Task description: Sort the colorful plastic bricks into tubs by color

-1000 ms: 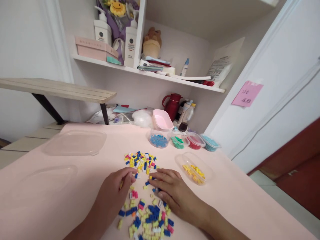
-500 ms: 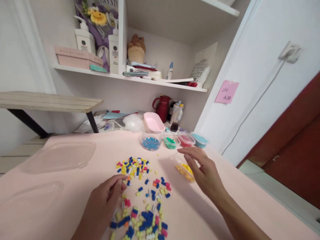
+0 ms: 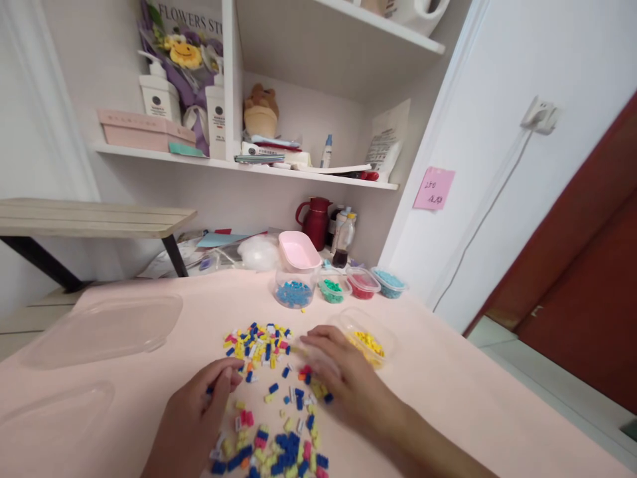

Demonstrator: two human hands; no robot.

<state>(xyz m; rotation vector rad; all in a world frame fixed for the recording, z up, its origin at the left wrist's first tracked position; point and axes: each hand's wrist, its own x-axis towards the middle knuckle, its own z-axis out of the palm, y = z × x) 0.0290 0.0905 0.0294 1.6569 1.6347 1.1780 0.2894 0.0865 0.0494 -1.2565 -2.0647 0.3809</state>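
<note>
My left hand (image 3: 196, 411) rests at the left edge of the loose toy bricks. Its thumb and forefinger are pressed together; a speck of dark blue shows in the curl of the fingers, but whether it is held I cannot tell. My right hand (image 3: 348, 375), palm down with fingers stretched out, hovers over or touches bricks right of the middle; its fingertips are smeared by motion. Ahead lies a pile of small bricks (image 3: 259, 344) in yellow, blue, white and pink. Nearer me spreads a second heap (image 3: 286, 451). Beside my right hand stands a clear tub of yellow bricks (image 3: 369, 345).
At the back stand tubs of blue bricks (image 3: 294, 293), green bricks (image 3: 332, 288), red bricks (image 3: 363, 284) and light blue bricks (image 3: 389, 280). Behind them are a pink container (image 3: 300, 251) and a red jug (image 3: 315, 222). Clear lids (image 3: 107, 328) lie left. A shelf (image 3: 269, 164) overhangs the back.
My right hand lifted from the bricks to over the yellow tub, then came back left and down to the bricks. My left hand stayed by the pile. The view turned right and tilted up.
</note>
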